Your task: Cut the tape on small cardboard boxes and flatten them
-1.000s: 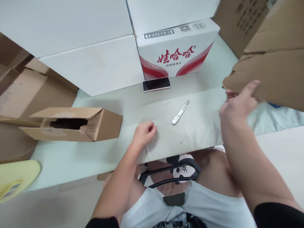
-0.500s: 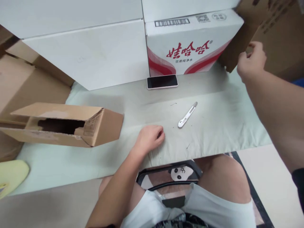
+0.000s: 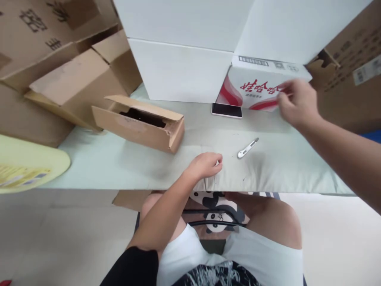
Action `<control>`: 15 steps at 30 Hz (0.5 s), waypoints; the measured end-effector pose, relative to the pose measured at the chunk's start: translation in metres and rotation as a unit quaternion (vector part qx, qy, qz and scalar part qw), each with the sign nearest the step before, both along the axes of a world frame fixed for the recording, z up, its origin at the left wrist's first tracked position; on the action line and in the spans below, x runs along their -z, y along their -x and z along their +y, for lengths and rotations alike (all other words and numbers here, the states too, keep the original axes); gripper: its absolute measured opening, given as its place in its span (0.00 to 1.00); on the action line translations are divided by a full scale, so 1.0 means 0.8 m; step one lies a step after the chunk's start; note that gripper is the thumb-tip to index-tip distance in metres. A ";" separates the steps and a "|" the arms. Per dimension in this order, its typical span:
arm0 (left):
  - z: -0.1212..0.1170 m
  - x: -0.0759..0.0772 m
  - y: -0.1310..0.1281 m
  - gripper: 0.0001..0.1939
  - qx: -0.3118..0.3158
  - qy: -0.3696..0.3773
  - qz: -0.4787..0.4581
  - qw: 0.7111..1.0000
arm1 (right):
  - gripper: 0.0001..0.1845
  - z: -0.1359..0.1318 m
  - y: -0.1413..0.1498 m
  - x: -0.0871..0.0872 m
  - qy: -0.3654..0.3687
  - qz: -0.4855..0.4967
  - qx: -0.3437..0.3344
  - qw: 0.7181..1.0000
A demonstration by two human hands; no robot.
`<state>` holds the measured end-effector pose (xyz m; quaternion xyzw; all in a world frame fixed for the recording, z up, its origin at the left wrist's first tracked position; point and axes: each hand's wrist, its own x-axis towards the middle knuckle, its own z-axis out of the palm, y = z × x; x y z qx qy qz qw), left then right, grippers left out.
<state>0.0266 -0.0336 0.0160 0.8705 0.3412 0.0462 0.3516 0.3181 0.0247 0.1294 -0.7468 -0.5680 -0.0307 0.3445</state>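
Turned further left, the view now shows more cartons on that side, and the right hand [image 3: 297, 103] has moved from beside the brown cardboard at the right to in front of the red-and-white box [image 3: 257, 88].

From left to right: a pale yellow container [image 3: 32, 165], partly cut off, is at the left edge of the desk [image 3: 125, 169]. Behind it are large brown cartons [image 3: 80, 83] with raised flaps. Next comes a small open cardboard box [image 3: 143, 129], dark inside, with its long flaps raised. White boxes [image 3: 178, 71] are stacked along the back.

The left hand [image 3: 206, 165] rests near the front edge of the desk, palm inward. Its fingers are curled and its grip is narrow, with nothing visible in it. A dark-screened phone [image 3: 226, 110] lies flat just before the red-and-white box. Nearer the front, a white utility knife [image 3: 248, 148] lies slanted on the cloth, to the right of the left hand and apart from it.

The right hand's grip is partly open, thumb and fingers apart, with nothing visible in it; whether it touches the red-and-white box cannot be told. At far right stands a printed brown carton [image 3: 357, 79], beside something blue [image 3: 372, 136].
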 end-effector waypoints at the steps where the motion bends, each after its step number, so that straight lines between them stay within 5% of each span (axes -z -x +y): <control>1: 0.000 -0.001 0.004 0.10 -0.007 0.001 -0.008 1.000 | 0.07 0.000 0.038 -0.007 0.007 -0.005 -0.068 0.998; 5: 0.001 -0.006 0.020 0.10 -0.050 0.003 -0.024 0.998 | 0.09 -0.007 0.191 -0.025 0.013 -0.100 -0.376 0.921; 8: -0.002 -0.012 0.032 0.11 -0.074 0.004 -0.037 0.997 | 0.12 -0.012 0.284 -0.022 0.057 -0.135 -0.498 0.855; 11: -0.007 -0.018 0.044 0.11 -0.083 0.012 -0.054 0.995 | 0.18 -0.013 0.347 -0.006 0.110 -0.210 -0.502 0.832; 15: -0.010 -0.022 0.052 0.12 -0.084 0.027 -0.071 0.994 | 0.35 -0.004 0.379 0.015 0.158 -0.288 -0.415 0.849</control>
